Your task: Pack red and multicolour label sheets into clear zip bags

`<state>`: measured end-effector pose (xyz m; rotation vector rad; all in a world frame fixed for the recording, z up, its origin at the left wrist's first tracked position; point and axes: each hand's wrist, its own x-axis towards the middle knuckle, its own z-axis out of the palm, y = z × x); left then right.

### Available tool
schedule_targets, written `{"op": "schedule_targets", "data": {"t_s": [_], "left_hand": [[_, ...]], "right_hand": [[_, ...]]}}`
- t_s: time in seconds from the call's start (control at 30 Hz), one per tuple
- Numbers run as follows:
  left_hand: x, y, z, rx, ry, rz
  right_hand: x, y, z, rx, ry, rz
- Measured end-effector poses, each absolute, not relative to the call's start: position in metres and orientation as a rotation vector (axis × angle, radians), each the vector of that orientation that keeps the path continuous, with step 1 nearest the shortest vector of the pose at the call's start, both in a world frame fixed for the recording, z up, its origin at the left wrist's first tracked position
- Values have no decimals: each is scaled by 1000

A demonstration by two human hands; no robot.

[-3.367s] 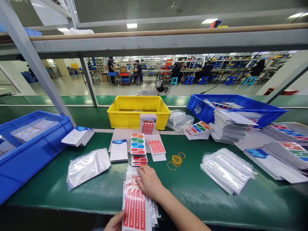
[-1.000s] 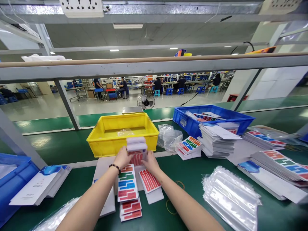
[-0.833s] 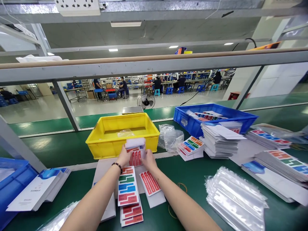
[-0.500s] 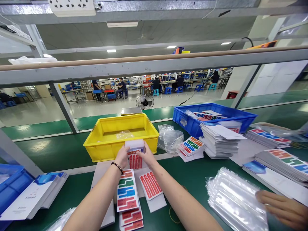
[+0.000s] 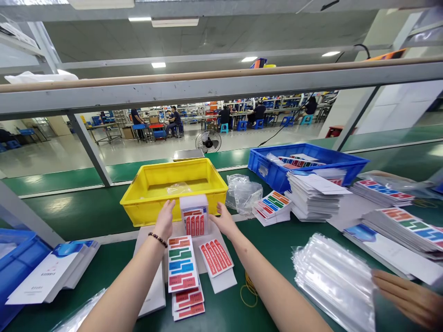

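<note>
A bundle of cards (image 5: 194, 210) with red labels on its front stands upright before the yellow bin (image 5: 138, 211). On its left side is my left hand (image 5: 165, 219), fingers stretched and apart from it. My right hand (image 5: 223, 221) is open just right of the bundle, holding nothing. Nearer to me lie a stack of colour-striped label sheets (image 5: 182, 265) and a red label sheet (image 5: 216, 257) on white card. Rubber bands (image 5: 249, 290) lie by my right forearm.
Clear plastic bags (image 5: 334, 281) lie at the right, beside another person's hand (image 5: 408, 295). A blue bin (image 5: 270, 170), stacked booklets (image 5: 313, 198) and crumpled plastic (image 5: 244, 193) stand behind. White booklets (image 5: 51, 272) lie at the left by another blue bin (image 5: 20, 263).
Both my hands have let go of the card bundle and moved apart, one to each side. The bundle stays upright by the yellow bin.
</note>
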<state>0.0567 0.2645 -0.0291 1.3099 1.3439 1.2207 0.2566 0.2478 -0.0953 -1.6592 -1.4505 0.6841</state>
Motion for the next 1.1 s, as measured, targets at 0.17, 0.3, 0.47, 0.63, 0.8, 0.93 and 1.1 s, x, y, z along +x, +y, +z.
{"op": "schedule_targets", "data": {"t_s": [0.17, 0.3, 0.47, 0.63, 0.8, 0.93, 1.1], "left_hand": [[48, 178, -21, 1303, 1286, 1242], [66, 96, -63, 1419, 938, 1009], [73, 42, -126, 1421, 779, 831], [64, 27, -134, 1513, 815, 627], [55, 17, -127, 1777, 826, 593], [18, 15, -99, 2072, 949, 568], [-73, 25, -60, 1880, 1875, 503]], "right_hand": [[248, 200, -96, -1836, -1777, 584], [220, 185, -99, -2049, -1936, 501], [202, 170, -100, -2193, -2041, 390], [201, 150, -102, -2267, -2046, 313], [201, 140, -101, -2300, -2033, 304], [212, 129, -103, -2151, -1967, 70], [224, 110, -112, -1525, -1803, -176]]}}
